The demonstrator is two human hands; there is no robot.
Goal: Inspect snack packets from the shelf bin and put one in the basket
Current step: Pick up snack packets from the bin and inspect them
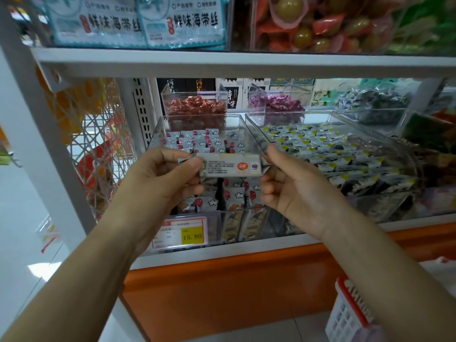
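Snack packet (pixel 230 165) stretched level between both hands, printed back panel toward camera, probably so label can be read; print too blurred to make out.
Left hand (pixel 170 169): thumb and curled fingers pinch left end seam.
Right hand (pixel 288 183): fingertips pinch right end seam, other fingers folded toward palm.
Both forearms raised, wrists angled inward.
Packet held over shelf bin (pixel 158 134), more packets directly beneath fingers.
Basket (pixel 345 319) low, well below right wrist, apart from packet.
Judged step: inspection; basket drop not yet done.
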